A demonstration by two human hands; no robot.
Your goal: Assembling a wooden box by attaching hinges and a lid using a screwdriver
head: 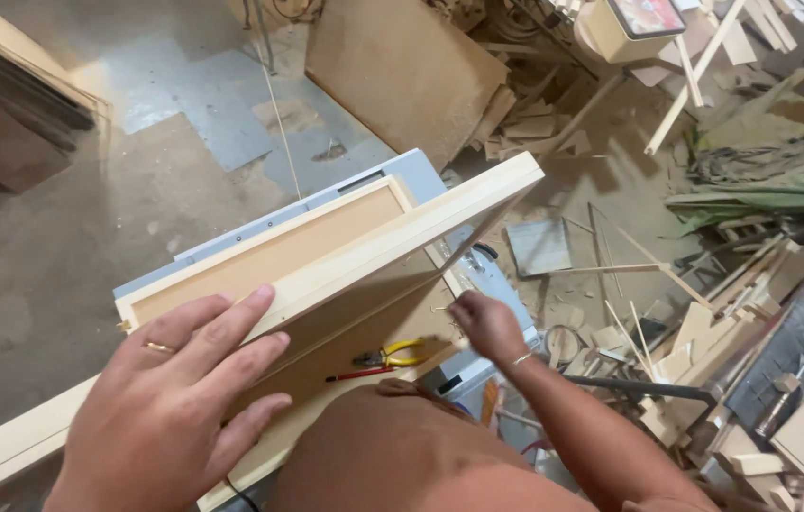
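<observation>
Pale wood makes up the framed panel, a shallow, tray-like frame with a tan board set inside it, tilted up on edge over the workbench. Nothing lies inside the frame's recess. The left hand lies flat against the near rail of the panel, fingers spread and a ring on one of them, steadying it rather than gripping. The right hand reaches under the raised far side, fingers pressed together as if pinching something small; what it pinches cannot be made out. On the bench surface beneath the panel lie yellow-handled pliers and a thin red pencil, both just beside the right hand. A grey machine table shows behind the frame's far edge. Beyond it a large brown board leans upright, and the floor to the right is crowded with wood offcuts and thin strips, with green cloth heaped farther back.
</observation>
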